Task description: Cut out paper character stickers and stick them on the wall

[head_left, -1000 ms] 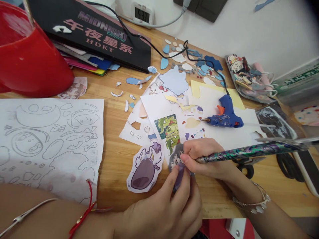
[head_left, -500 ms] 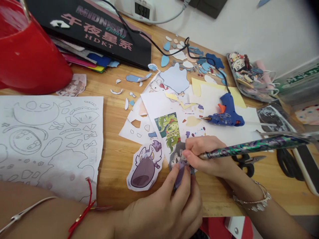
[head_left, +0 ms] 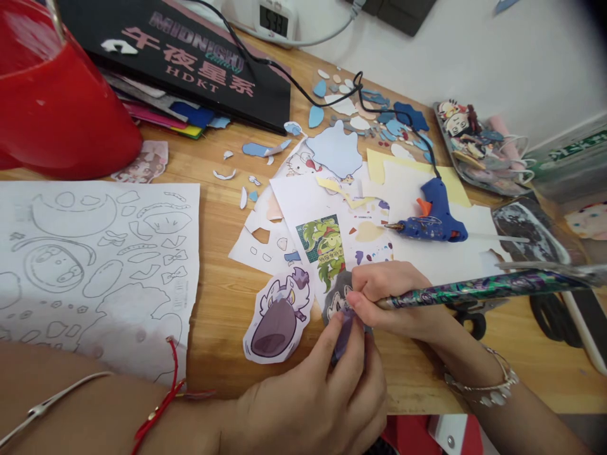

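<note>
Artwork in grey and purple (head_left: 336, 292), thin, rounded and apparently layered, is held at the lower centre of the frame, just right of a white paper cutout printed with a purple-and-white character (head_left: 279, 319) on the brown wooden desk (head_left: 218, 303). Its lower part is gripped by the curled left hand (head_left: 322, 392), whose thumb cannot be seen. By the closed right hand (head_left: 403, 322), a slim pen-like tool with a shiny green-and-purple barrel (head_left: 474, 291) is grasped near its tip, which is hidden. The piece is judged to be light, somewhat soft and easily creased, though its material cannot be confirmed. It is best held by its broad purple part, with fingertips spread flat and the fine outlined details left unpinched.
</note>
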Tool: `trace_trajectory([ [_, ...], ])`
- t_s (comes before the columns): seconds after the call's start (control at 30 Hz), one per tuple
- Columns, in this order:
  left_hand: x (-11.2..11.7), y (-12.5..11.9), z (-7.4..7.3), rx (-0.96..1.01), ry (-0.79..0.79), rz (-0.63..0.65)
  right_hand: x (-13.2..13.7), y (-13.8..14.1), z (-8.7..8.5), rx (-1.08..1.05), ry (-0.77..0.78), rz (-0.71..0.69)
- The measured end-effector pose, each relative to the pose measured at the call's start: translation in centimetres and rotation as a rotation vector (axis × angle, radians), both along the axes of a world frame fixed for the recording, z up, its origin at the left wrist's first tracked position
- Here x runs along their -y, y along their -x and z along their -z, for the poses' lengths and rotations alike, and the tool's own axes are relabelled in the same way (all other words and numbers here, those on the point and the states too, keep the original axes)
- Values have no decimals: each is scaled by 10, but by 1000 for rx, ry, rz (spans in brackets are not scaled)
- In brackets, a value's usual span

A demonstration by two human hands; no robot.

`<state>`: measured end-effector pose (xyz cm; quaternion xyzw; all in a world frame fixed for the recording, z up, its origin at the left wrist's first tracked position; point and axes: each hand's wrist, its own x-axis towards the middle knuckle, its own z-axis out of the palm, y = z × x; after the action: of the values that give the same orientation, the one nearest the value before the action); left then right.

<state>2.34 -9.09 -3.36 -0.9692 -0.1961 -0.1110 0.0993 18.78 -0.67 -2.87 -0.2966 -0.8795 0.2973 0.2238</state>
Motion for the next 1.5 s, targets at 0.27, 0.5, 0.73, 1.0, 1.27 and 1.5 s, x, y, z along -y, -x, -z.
trace_trajectory([
  [0.27,-1,0,0,-10,1,-3,1,3,-2,-33,15,15],
  [0.5,2,-2,1,10,19,-67,1,1,-1,-49,24,14],
  [0.73,4,-3,0,9,38,-103,0,3,-1,-46,8,14],
  [1.0,0,0,0,-10,24,6,-1,3,-1,-14,-9,10],
  [1.27,-1,0,-2,-25,16,4,1,3,-2,16,2,-1],
  [1.5,-2,1,-2,-15,8,8,-1,2,0,-61,42,-7],
])
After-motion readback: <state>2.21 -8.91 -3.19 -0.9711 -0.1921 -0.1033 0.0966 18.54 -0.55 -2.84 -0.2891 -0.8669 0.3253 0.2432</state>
